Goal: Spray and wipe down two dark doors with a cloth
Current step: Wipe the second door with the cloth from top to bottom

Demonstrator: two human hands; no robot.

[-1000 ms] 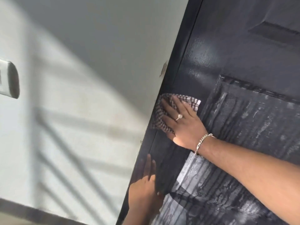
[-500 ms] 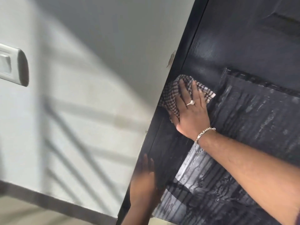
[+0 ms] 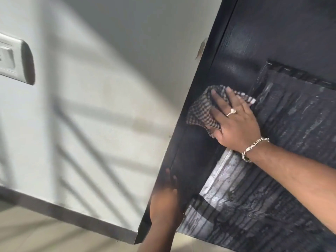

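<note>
Nearest, the left hand [image 3: 166,210] is lying blurred against the door's [image 3: 283,44] left edge low in the view, fingers straight and close together, resting flat on the dark painted surface. Farther up, the right hand [image 3: 236,122], wearing a ring and a chain bracelet [image 3: 253,149], is pressing a checked woven cloth [image 3: 199,110] flat against the door, fingers spread over the crumpled fabric. The forearm is reaching in from the lower right. The door is glossy and dark, its recessed panel [image 3: 291,142] streaked with wet, pale runs, and its long edge is leaning diagonally across the view. Beyond, a pale wall [image 3: 101,110] is carrying a white switch plate [image 3: 16,60].
</note>
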